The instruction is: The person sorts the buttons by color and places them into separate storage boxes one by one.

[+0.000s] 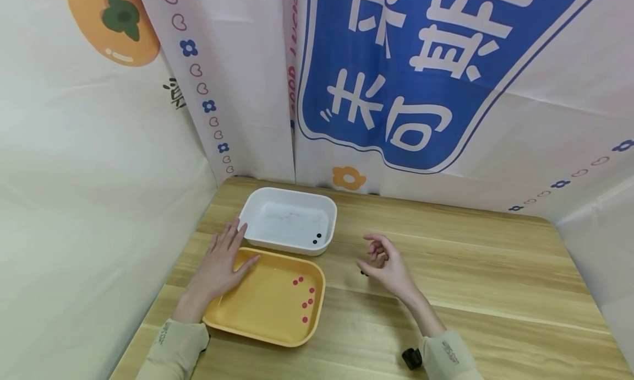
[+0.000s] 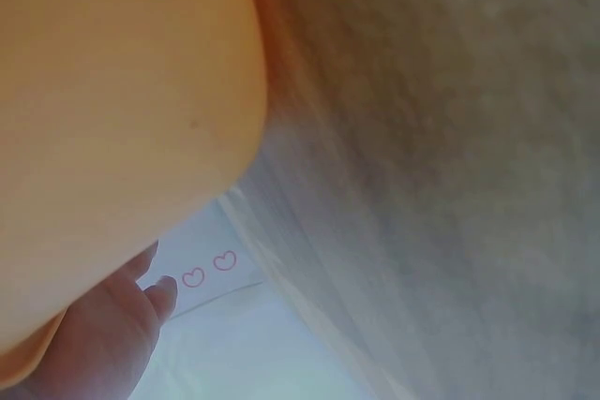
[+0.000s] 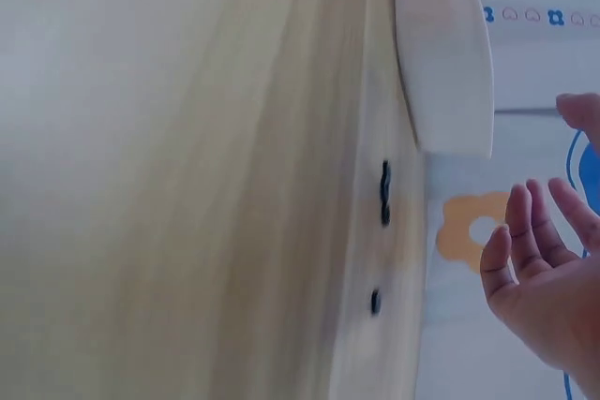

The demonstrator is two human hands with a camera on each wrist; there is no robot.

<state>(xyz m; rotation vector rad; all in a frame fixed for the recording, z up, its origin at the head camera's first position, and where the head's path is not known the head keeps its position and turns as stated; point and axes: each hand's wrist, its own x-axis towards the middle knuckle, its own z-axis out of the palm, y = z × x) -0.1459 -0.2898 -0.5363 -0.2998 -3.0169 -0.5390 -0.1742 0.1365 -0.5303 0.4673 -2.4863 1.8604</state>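
My left hand lies spread over the yellow tray's upper left corner, its fingertips right at the white tray's near left edge and its thumb over the yellow one. Several small red discs lie along the yellow tray's right side. Two small black discs sit in the white tray's near right corner. To the right, my right hand hovers with bent fingers and thumb apart, nothing visible between them. More black discs lie on the table below it, partly hidden by the hand in the head view.
Both trays stand on the left part of the wooden table. Printed cloth hangs as walls behind and at both sides. A black wrist strap piece shows by the right sleeve.
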